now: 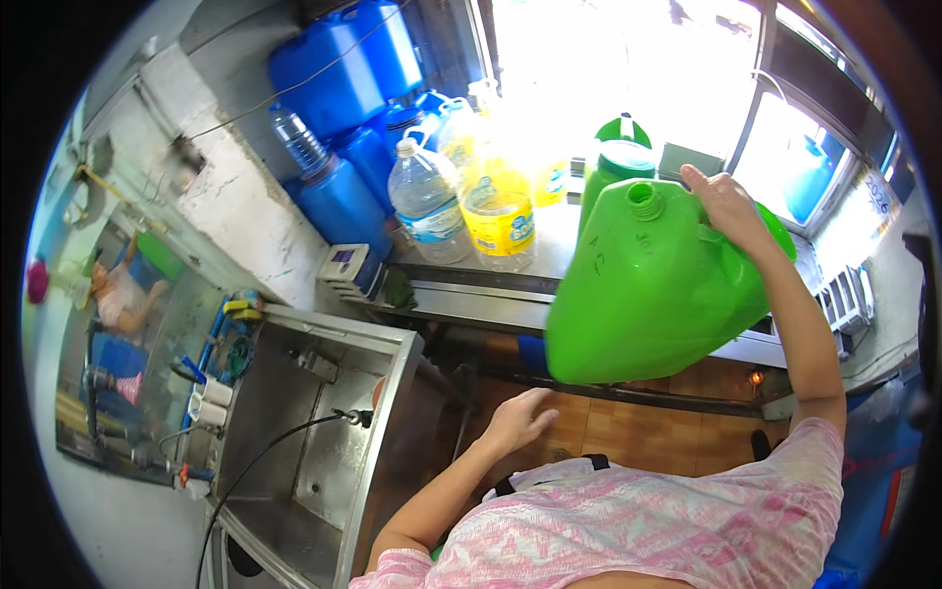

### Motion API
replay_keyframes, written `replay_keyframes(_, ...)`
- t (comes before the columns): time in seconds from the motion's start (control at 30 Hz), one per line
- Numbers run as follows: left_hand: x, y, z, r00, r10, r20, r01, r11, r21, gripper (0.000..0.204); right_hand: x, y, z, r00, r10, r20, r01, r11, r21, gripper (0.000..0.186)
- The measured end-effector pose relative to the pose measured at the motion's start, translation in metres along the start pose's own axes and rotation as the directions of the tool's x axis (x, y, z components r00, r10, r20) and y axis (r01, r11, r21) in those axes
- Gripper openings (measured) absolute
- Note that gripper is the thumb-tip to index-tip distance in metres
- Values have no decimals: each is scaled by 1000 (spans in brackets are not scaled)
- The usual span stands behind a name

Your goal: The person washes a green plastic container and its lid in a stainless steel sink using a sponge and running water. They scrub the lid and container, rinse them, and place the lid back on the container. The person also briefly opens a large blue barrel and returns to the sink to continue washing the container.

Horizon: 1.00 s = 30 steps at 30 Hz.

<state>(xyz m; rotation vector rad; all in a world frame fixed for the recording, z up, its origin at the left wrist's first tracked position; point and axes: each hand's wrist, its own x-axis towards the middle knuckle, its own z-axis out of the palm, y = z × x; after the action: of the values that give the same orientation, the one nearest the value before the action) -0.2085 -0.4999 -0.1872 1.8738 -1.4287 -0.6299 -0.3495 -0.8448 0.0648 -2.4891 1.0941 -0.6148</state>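
Observation:
A big green plastic jerry can point(638, 304) hangs tilted in front of the window counter. Its round mouth has no cap on it and faces up toward me. Fingers of my right hand point(728, 208) are wrapped round the can's handle at the upper right. Lower down, my left hand point(518, 422) is apart from the can, below its bottom left corner, with its fingers stretched and nothing in them. Behind the can, partly hidden, a green container point(624, 162) stands on the metal counter point(549, 250).
Clear water jugs, one with a blue label point(428, 201) and one with a yellow label point(498, 226), stand left on the counter. Blue jerry cans point(329, 77) are stacked behind. To my left are a steel sink point(334, 471), a black hose point(265, 454) and a mirror point(137, 373).

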Motion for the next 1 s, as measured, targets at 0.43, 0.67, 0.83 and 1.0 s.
replay_keyframes(0.43, 163, 122, 66, 867, 469, 169, -482, 875, 42, 106, 46, 156, 37, 776, 258, 575, -541, 741, 397, 37)
replay_keyframes(0.67, 235, 153, 85, 895, 432, -110, -430, 902, 37, 140, 58, 193, 32, 861, 97, 499, -408, 716, 566, 27)
replay_keyframes(0.83, 265, 149, 78, 898, 440, -26, -432, 890, 148, 127, 10, 297, 25, 954, 299, -27, -212, 735, 645, 30)
replay_keyframes(1.0, 298, 156, 69, 929, 360, 92, -367, 926, 86, 131, -102, 387, 137, 749, 646, 144, -602, 574, 555, 18)
